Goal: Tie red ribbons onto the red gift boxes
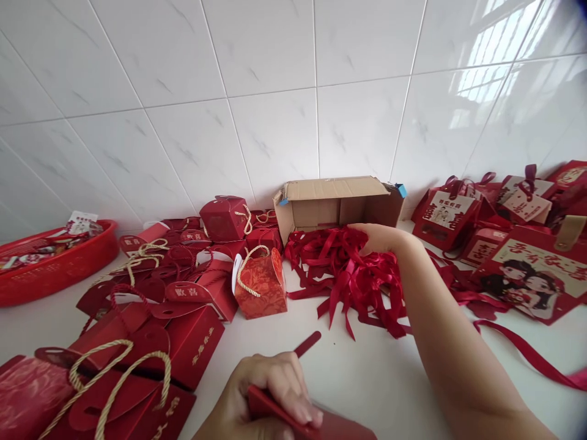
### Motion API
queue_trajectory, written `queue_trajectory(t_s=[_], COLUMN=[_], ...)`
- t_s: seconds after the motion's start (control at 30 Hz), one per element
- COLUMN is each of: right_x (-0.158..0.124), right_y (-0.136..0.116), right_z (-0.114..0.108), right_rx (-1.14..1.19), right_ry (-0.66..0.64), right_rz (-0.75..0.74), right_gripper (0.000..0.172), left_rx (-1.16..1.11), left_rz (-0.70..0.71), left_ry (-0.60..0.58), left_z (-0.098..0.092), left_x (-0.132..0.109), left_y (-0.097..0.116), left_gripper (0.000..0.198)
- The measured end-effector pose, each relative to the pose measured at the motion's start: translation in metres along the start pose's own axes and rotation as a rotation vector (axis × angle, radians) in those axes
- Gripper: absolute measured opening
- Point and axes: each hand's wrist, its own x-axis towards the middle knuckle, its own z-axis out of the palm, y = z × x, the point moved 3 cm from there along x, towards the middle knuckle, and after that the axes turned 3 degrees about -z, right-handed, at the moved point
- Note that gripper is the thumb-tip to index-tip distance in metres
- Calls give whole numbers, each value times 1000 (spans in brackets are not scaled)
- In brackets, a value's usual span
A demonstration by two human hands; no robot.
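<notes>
My left hand (pixel 268 388) is closed around a folded piece of dark red card (pixel 339 426) at the bottom middle, with the thumb below and the fingers over its top. Most of that card lies beyond the lower edge of the view. My right arm stretches forward, and my right hand (pixel 380 238) reaches into a heap of shiny red ribbons (pixel 353 278). Its fingertips are hidden among the ribbons, so whether they grip any cannot be made out. A narrow dark red strip (pixel 308 344) sticks out just beyond my left hand.
Behind the ribbons, an open cardboard box (pixel 339 189) lies against the tiled wall (pixel 270 55). Red gift boxes with rope handles (pixel 197 336) crowd the left, beside a red plastic basin (pixel 98 260). Ribbon-handled red boxes (pixel 443 217) and a couple-printed bag (pixel 532 275) stand right.
</notes>
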Motion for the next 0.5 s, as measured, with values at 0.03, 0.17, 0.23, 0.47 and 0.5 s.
queue_trajectory(t_s=[0.03,0.17,0.23,0.47,0.5], right_x=[1,14,21,22,22], right_y=[1,14,22,27,21], right_z=[0,4,4,-10,-10], right_rx=[12,75,111,233,236], right_ry=[27,170,280,635,661], right_rz=[8,74,115,117,90], right_gripper=[85,59,52,47,45], left_rx=[-1,-8,-13,-1,2], left_rz=[-2,1,-1,2,3], left_ry=[1,0,-1,10,15], left_z=[0,1,0,-1,-1], left_x=[0,1,2,2,3], left_y=[0,1,1,-1,-1], left_gripper=[14,14,14,14,14])
